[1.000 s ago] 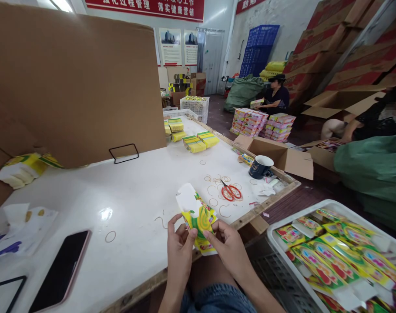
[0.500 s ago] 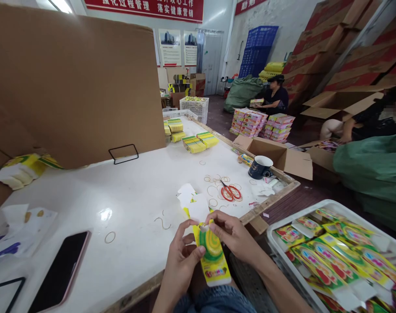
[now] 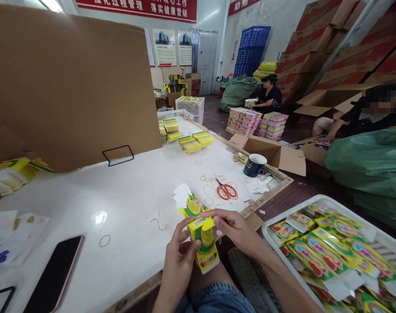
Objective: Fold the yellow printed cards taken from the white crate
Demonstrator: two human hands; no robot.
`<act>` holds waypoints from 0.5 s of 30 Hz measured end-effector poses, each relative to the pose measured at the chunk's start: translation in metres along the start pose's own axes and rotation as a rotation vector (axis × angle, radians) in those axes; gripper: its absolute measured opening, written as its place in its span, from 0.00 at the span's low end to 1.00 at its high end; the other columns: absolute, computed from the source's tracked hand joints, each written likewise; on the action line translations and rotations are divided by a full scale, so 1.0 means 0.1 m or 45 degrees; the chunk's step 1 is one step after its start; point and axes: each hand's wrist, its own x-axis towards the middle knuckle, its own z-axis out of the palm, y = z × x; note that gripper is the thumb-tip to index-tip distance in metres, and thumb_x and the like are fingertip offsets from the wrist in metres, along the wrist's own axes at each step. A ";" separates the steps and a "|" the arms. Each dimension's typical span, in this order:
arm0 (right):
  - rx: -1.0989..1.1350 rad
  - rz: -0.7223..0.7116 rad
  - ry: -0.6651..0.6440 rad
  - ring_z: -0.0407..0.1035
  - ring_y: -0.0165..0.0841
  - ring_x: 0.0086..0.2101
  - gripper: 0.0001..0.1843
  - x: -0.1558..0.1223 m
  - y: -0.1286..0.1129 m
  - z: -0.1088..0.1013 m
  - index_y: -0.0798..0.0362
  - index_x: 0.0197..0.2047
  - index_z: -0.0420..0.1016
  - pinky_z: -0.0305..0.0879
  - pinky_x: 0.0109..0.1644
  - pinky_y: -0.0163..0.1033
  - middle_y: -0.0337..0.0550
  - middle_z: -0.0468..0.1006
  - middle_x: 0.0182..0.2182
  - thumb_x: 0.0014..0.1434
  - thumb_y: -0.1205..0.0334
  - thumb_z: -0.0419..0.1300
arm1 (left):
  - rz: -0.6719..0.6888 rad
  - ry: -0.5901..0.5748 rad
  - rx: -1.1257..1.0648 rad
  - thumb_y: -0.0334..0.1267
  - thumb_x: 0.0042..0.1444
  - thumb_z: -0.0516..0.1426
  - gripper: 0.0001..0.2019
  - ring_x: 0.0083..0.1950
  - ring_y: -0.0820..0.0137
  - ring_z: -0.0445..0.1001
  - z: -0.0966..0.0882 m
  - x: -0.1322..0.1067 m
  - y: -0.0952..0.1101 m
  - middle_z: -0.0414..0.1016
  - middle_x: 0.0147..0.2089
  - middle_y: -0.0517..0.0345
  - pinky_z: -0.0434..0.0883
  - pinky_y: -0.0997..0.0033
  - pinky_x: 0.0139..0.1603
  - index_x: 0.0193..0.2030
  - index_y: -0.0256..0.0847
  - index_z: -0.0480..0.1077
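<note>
A small yellow and green carton [image 3: 206, 248] stands tilted over my lap at the table's near edge. My left hand [image 3: 183, 256] is closed around its left side, thumb on the front. My right hand [image 3: 232, 226] is closed at the top right corner, its fingers touching the end with the barcode. A yellow tab sticks out there, and a small pink-and-white dotted bit shows beside the right fingers. Just beyond the hands, another carton [image 3: 193, 204] with white flaps lies on the white table [image 3: 129, 208].
Red-handled scissors [image 3: 226, 190] lie among rubber bands near a dark mug [image 3: 255, 165]. A white tub [image 3: 266, 230] of cartons stands at right. A phone [image 3: 54, 274] lies at left. Bundled flat cartons [image 3: 196, 141] sit farther back. Two people work beyond the table.
The top end of the carton has gone from open with white flaps raised to folded over, showing the barcode. The view has swung slightly to the right.
</note>
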 end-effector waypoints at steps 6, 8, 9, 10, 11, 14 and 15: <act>-0.461 0.181 -0.010 0.60 0.28 0.26 0.22 -0.01 -0.11 0.06 0.52 0.53 0.63 0.53 0.31 0.32 0.35 0.70 0.25 0.54 0.62 0.57 | -0.020 -0.020 0.045 0.45 0.59 0.56 0.30 0.53 0.60 0.70 0.04 -0.01 -0.04 0.62 0.60 0.41 0.71 0.64 0.48 0.63 0.40 0.48; -0.689 0.191 0.049 0.62 0.29 0.27 0.20 0.01 -0.15 0.08 0.51 0.51 0.63 0.51 0.32 0.33 0.34 0.70 0.23 0.54 0.61 0.57 | -0.044 -0.019 0.008 0.45 0.58 0.56 0.31 0.55 0.60 0.69 0.05 -0.02 -0.02 0.62 0.60 0.40 0.71 0.63 0.49 0.63 0.41 0.47; -0.742 0.189 0.063 0.62 0.29 0.27 0.20 0.01 -0.16 0.09 0.50 0.51 0.63 0.51 0.32 0.32 0.33 0.69 0.23 0.54 0.60 0.57 | -0.044 -0.014 -0.011 0.45 0.58 0.56 0.31 0.55 0.59 0.69 0.05 -0.02 -0.01 0.62 0.60 0.40 0.71 0.63 0.50 0.63 0.41 0.47; -0.754 0.180 0.063 0.62 0.29 0.26 0.20 0.01 -0.17 0.09 0.50 0.51 0.63 0.51 0.32 0.32 0.32 0.68 0.22 0.54 0.60 0.57 | -0.042 -0.006 -0.029 0.45 0.58 0.57 0.32 0.55 0.59 0.69 0.05 -0.02 0.00 0.63 0.60 0.40 0.71 0.62 0.50 0.63 0.41 0.47; -0.734 0.168 0.053 0.62 0.28 0.26 0.20 0.01 -0.16 0.09 0.50 0.51 0.62 0.51 0.32 0.32 0.32 0.67 0.21 0.54 0.60 0.57 | -0.042 0.004 -0.044 0.44 0.57 0.57 0.32 0.55 0.59 0.69 0.05 -0.02 0.00 0.63 0.59 0.40 0.70 0.62 0.51 0.63 0.41 0.47; -0.617 0.142 0.004 0.61 0.27 0.24 0.21 -0.02 -0.13 0.11 0.50 0.52 0.61 0.52 0.31 0.31 0.30 0.64 0.19 0.54 0.59 0.57 | -0.047 0.007 -0.075 0.42 0.57 0.58 0.32 0.57 0.59 0.68 0.05 -0.02 0.00 0.65 0.58 0.41 0.69 0.61 0.53 0.63 0.41 0.47; -0.611 0.147 0.007 0.61 0.27 0.24 0.22 -0.03 -0.11 0.12 0.50 0.52 0.61 0.52 0.31 0.31 0.31 0.65 0.19 0.54 0.60 0.57 | -0.052 0.000 -0.084 0.42 0.57 0.58 0.32 0.57 0.59 0.68 0.05 -0.02 -0.01 0.65 0.58 0.41 0.69 0.61 0.53 0.63 0.41 0.47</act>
